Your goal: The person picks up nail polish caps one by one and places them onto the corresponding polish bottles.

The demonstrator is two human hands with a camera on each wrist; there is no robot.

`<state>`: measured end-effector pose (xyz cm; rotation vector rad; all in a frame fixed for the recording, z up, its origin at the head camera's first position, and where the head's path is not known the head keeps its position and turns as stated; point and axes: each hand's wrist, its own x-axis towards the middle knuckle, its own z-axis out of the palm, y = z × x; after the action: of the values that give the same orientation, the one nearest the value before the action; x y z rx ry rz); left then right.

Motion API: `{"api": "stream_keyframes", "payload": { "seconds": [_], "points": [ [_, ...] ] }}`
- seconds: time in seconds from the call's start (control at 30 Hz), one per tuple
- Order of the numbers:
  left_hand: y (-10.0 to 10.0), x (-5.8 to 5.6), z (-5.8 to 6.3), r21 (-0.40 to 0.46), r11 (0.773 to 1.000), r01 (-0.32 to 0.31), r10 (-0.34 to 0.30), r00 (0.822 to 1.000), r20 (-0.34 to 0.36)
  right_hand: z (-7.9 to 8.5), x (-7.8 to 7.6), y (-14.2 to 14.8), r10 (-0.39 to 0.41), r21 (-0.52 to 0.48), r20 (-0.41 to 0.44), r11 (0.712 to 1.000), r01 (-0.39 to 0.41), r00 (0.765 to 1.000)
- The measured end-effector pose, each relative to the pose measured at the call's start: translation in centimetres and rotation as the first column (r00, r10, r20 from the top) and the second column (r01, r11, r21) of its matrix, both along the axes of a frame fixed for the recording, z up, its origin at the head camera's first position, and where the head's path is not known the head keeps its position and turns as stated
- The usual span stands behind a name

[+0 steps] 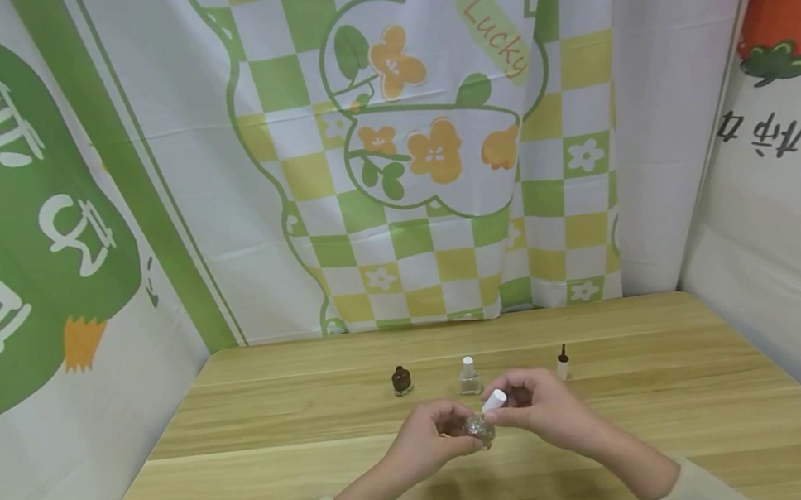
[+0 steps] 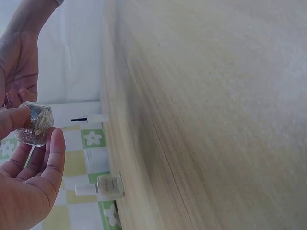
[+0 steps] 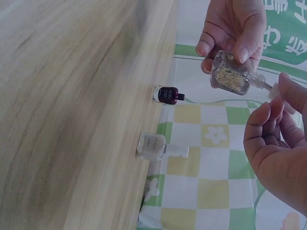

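Observation:
In the head view my left hand [image 1: 428, 444] grips a clear glass nail polish bottle [image 1: 479, 430] with glitter in it, raised above the table and tilted. My right hand [image 1: 544, 412] pinches the bottle's white cap [image 1: 495, 401] between thumb and fingers. The right wrist view shows the cap [image 3: 275, 91] drawn a little off the bottle neck [image 3: 259, 80], with a thin stem visible between them. Gold flakes [image 3: 230, 79] lie inside the glass. In the left wrist view, the left thumb and fingers hold the bottle [image 2: 36, 123] from both sides.
On the wooden table [image 1: 277, 407], beyond the hands, stand a dark red nail polish bottle [image 1: 402, 381] and a clear one with a white cap [image 1: 469, 377]. Farther right, a small white piece with a thin dark stem [image 1: 563, 363] stands upright. Printed cloth [image 1: 401, 258] hangs behind.

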<state>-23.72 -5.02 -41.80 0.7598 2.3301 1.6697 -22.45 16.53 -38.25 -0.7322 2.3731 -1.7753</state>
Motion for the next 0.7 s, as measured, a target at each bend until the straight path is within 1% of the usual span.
{"api": "stream_keyframes", "payload": {
  "seconds": [0.13,0.3,0.4,0.57,0.7],
  "points": [
    [0.08,0.10,0.12,0.005,1.000,0.006,-0.006,1.000,-0.001,-0.27,-0.01,-0.19,0.005,-0.012,-0.008,1.000,-0.005,1.000],
    [0.00,0.05,0.06,0.021,0.999,0.025,-0.025,1.000,0.018,-0.55,-0.06,-0.23,0.015,-0.021,0.016,1.000,-0.014,1.000],
    [-0.01,0.01,0.00,0.030,0.999,0.029,-0.030,0.999,0.026,-0.63,-0.06,-0.27,0.029,-0.026,0.012,0.999,-0.029,1.000],
    [0.05,-0.02,-0.01,0.045,0.999,0.020,-0.021,0.999,0.035,-0.67,0.06,-0.43,0.050,-0.044,0.002,0.998,-0.049,0.999],
    [0.05,0.00,0.06,0.048,0.999,0.016,-0.018,0.999,0.041,-0.89,-0.01,-0.57,0.038,-0.043,0.009,0.998,-0.037,0.999]
  ]
}}
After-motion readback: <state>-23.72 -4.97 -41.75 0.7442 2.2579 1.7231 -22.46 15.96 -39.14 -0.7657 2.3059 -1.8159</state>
